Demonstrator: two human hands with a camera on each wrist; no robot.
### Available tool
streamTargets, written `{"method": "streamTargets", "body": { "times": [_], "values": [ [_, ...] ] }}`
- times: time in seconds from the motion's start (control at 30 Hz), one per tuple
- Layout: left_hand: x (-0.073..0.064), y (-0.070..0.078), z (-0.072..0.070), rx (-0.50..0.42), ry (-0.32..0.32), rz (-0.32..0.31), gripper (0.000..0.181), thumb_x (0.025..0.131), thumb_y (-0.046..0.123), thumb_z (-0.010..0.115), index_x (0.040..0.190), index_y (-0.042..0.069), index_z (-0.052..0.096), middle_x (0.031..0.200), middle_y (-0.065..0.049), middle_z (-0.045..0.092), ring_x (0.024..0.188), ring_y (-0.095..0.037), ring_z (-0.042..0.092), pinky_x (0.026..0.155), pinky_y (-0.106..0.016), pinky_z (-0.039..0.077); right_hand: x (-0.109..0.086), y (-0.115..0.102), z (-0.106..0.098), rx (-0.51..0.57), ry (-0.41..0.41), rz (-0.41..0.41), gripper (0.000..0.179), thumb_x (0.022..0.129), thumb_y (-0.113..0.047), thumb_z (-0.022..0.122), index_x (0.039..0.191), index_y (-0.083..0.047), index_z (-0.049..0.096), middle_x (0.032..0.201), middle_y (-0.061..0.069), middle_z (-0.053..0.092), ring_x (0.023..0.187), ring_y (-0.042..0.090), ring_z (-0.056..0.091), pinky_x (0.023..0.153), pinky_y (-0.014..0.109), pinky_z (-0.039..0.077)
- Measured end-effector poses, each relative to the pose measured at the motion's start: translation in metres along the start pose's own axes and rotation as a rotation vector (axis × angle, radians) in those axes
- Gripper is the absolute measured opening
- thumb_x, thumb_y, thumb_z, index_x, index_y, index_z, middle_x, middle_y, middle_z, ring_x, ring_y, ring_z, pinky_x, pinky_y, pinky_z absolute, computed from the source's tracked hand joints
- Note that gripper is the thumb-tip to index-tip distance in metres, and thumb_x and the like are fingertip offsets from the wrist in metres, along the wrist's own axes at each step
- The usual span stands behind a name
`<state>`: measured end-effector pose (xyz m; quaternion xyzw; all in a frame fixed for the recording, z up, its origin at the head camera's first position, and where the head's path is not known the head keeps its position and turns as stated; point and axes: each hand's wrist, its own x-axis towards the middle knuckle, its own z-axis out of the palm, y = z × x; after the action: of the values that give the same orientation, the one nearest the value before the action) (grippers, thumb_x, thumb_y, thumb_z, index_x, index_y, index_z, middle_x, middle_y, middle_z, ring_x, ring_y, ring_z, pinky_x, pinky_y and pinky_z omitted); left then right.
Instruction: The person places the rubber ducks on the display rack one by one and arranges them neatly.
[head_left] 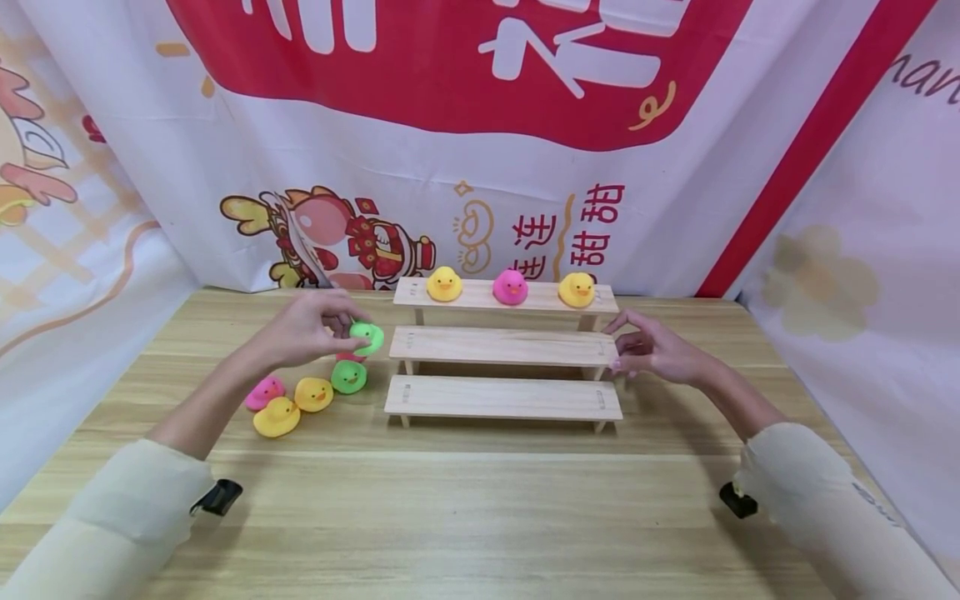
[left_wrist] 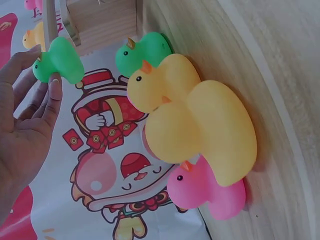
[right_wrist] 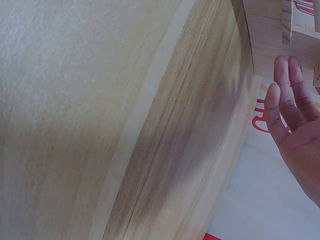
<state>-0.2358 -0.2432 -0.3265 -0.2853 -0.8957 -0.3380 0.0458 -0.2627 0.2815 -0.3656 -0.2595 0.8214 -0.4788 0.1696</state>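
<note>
Left grip [head_left: 307,329] pinches green duck [head_left: 371,333] between thumb and fingers, raised off the worktop [head_left: 480,517], just left of the rack [head_left: 498,343]. Only a narrow gap between duck and middle tier's left end.

Right grip [head_left: 656,346] at rack's right end by the middle tier. Three fingers look loose in the right wrist view; thumb and index out of that shot, so can't tell if they hold the tier or just sit beside it.

Edges/room: worktop back edge meets the cloth [head_left: 420,150], rack's top tier close to it. Wide strip of worktop in front of the bottom tier; more to the right, beyond the right grip. Left side tighter: loose ducks sit there below the left grip.

Rack has three tiers. Top carries yellow duck [head_left: 445,286], pink duck [head_left: 511,288], second yellow duck [head_left: 577,291], spaced apart. Bare wood along middle and bottom.

Loose cluster: another green duck [head_left: 349,377], two yellow ones, one pink, plus a reddish-pink bit mostly hidden behind the held duck.

Writing: red 甜甜 on the cloth, big white characters cut off above. Tier-end marks too small to read.
</note>
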Motion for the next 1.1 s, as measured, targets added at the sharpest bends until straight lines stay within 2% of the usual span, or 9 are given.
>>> {"method": "streamTargets", "body": {
  "times": [0.23, 0.6, 0.73, 0.97, 1.1],
  "values": [
    [0.008, 0.007, 0.006, 0.001, -0.024, 0.012, 0.028, 0.084, 0.011, 0.087, 0.108, 0.002, 0.078, 0.083, -0.001, 0.068, 0.072, -0.017, 0.063, 0.068, -0.025, 0.056, 0.000, 0.000, 0.000, 0.008, 0.005, 0.003, 0.039, 0.096, 0.004, 0.067, 0.127, 0.007, 0.042, 0.100, 0.030, 0.069, 0.087, 0.022, 0.071, 0.069, 0.038, 0.059],
    [0.016, 0.016, 0.012, -0.012, -0.019, 0.050, 0.027, 0.083, 0.009, 0.087, 0.107, 0.003, 0.078, 0.079, 0.000, 0.066, 0.068, -0.016, 0.057, 0.062, -0.024, 0.050, 0.000, 0.000, 0.000, 0.003, 0.005, -0.010, 0.039, 0.096, 0.004, 0.067, 0.127, 0.008, 0.043, 0.100, 0.034, 0.069, 0.087, 0.026, 0.072, 0.069, 0.039, 0.060],
    [0.019, 0.020, 0.015, -0.024, -0.022, 0.050, 0.025, 0.083, 0.007, 0.087, 0.107, 0.004, 0.078, 0.084, -0.002, 0.068, 0.071, -0.016, 0.059, 0.065, -0.023, 0.052, 0.000, 0.000, 0.000, 0.003, 0.005, -0.014, 0.038, 0.096, 0.005, 0.065, 0.127, 0.008, 0.043, 0.100, 0.034, 0.068, 0.087, 0.028, 0.072, 0.069, 0.039, 0.060],
    [0.025, 0.024, 0.020, -0.067, -0.029, 0.088, 0.024, 0.083, 0.006, 0.086, 0.106, 0.003, 0.078, 0.084, -0.004, 0.069, 0.069, -0.014, 0.061, 0.064, -0.024, 0.054, 0.001, 0.001, -0.001, -0.001, 0.008, -0.012, 0.038, 0.096, 0.005, 0.065, 0.127, 0.008, 0.043, 0.100, 0.035, 0.068, 0.087, 0.030, 0.072, 0.069, 0.039, 0.061],
    [0.027, 0.027, 0.024, -0.089, -0.037, 0.085, 0.024, 0.083, 0.006, 0.086, 0.105, 0.002, 0.077, 0.085, -0.004, 0.070, 0.070, -0.013, 0.063, 0.066, -0.027, 0.057, 0.001, 0.002, -0.001, -0.003, 0.006, -0.003, 0.039, 0.096, 0.004, 0.066, 0.127, 0.008, 0.043, 0.098, 0.034, 0.068, 0.087, 0.031, 0.072, 0.071, 0.040, 0.061]
  ]
}}
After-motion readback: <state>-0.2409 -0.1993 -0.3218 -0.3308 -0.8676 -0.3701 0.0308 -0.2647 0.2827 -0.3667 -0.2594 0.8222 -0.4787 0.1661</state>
